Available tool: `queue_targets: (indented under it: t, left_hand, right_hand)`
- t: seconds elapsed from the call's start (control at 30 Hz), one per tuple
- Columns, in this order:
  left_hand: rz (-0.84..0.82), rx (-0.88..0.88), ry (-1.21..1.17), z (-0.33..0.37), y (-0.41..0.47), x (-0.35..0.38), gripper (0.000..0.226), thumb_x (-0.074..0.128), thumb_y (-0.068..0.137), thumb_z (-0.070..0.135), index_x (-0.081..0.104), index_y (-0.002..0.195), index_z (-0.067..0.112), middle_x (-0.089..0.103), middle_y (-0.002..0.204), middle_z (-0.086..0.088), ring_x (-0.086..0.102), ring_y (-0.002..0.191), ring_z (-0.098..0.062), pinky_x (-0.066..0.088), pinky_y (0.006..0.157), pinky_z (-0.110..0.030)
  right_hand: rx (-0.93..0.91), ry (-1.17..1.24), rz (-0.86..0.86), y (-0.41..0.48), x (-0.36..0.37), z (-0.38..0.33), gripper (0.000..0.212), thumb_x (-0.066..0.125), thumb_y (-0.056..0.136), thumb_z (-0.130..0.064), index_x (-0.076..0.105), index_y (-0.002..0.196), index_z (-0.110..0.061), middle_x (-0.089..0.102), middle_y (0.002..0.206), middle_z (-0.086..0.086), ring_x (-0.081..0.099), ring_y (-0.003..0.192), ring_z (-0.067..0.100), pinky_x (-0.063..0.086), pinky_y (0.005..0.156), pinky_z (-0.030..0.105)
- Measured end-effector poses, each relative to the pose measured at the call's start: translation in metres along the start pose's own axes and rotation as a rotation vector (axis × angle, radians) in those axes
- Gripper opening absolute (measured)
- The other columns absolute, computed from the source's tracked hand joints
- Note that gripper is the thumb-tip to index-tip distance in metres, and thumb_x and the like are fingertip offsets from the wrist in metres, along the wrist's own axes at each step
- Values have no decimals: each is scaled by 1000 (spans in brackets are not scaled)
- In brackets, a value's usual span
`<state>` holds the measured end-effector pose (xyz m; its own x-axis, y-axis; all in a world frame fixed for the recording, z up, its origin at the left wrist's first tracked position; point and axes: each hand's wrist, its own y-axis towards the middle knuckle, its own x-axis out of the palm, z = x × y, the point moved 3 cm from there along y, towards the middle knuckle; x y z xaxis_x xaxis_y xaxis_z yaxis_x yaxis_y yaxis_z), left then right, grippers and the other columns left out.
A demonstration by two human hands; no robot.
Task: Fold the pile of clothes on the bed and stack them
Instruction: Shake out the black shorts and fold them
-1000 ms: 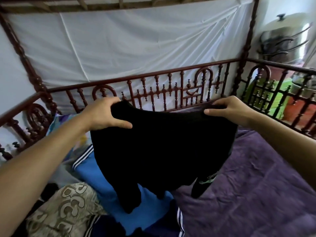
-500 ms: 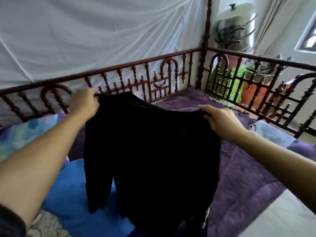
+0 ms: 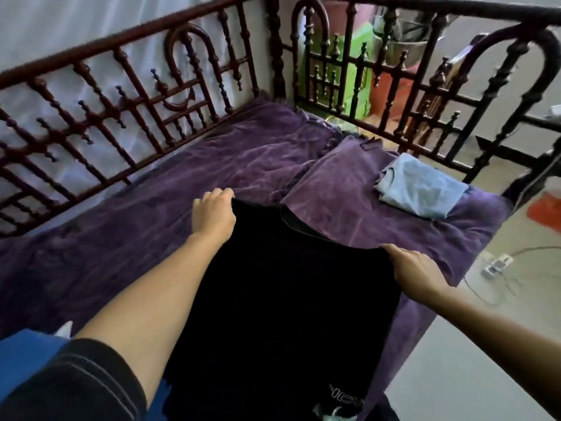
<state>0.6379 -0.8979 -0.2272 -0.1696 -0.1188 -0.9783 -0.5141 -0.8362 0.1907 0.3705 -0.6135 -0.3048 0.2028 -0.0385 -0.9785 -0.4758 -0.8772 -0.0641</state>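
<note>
a: where's the black garment (image 3: pixel 282 314)?

b: spread over the purple blanket (image 3: pixel 127 226) in the near middle of the bed, its far edge held by both hands. it runs from that edge down toward the near bottom of the view, with some pale lettering near its lower right corner.

a: and the left hand (image 3: pixel 214 212)?

b: closed over the far left corner of the garment, fingers curled under the cloth, knuckles up, down at the blanket.

a: the right hand (image 3: pixel 417 270)?

b: on the right corner, nearer than the left. thumb lies flat along the edge; the fingers go under the cloth, so it looks like a pinch grip, loosely closed.

a: anything else on the bed?

b: a folded light blue cloth (image 3: pixel 420 189) lies on the far right of the blanket, well apart from the garment. a blue cloth (image 3: pixel 27 357) shows at the near left, beside the left arm. the dark wooden rail (image 3: pixel 145 95) runs along the far side.
</note>
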Motion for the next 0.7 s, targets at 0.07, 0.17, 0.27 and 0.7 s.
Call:
queue_targets:
  t: [0.07,0.17,0.27,0.7]
  left_hand:
    - [-28,-23,-45,34,28,35,31,45,90,3,58,115,14,59,116,-10,53,108,-32,38,88,-42]
    - [-116,-34,-88,109,90,105,28,44,92,6,60,115,14,58,116,-12,53,108,-33,38,89,-43]
    - [-179,-44,-135,176,141,164,26,45,95,11,60,116,15,57,117,-12,52,110,-32,39,90,-43]
    - [-422,-354,-247,148,110,282,27,56,92,13,56,119,14,52,121,-9,50,112,-30,42,93,-41]
  right_hand:
    - [38,23,-40,26,22,36,55,48,84,-10,48,134,-33,65,124,-4,64,102,31,47,75,36]
    - [150,48,-160,78,60,114,58,46,81,-10,45,132,-38,67,118,1,64,98,33,45,70,36]
    - [257,26,-228,122,85,182,54,47,81,-11,47,129,-35,67,111,9,63,92,35,44,67,36]
    - [159,-252,-482,226,149,216,51,49,90,-24,38,140,-24,49,132,5,44,119,29,44,84,38]
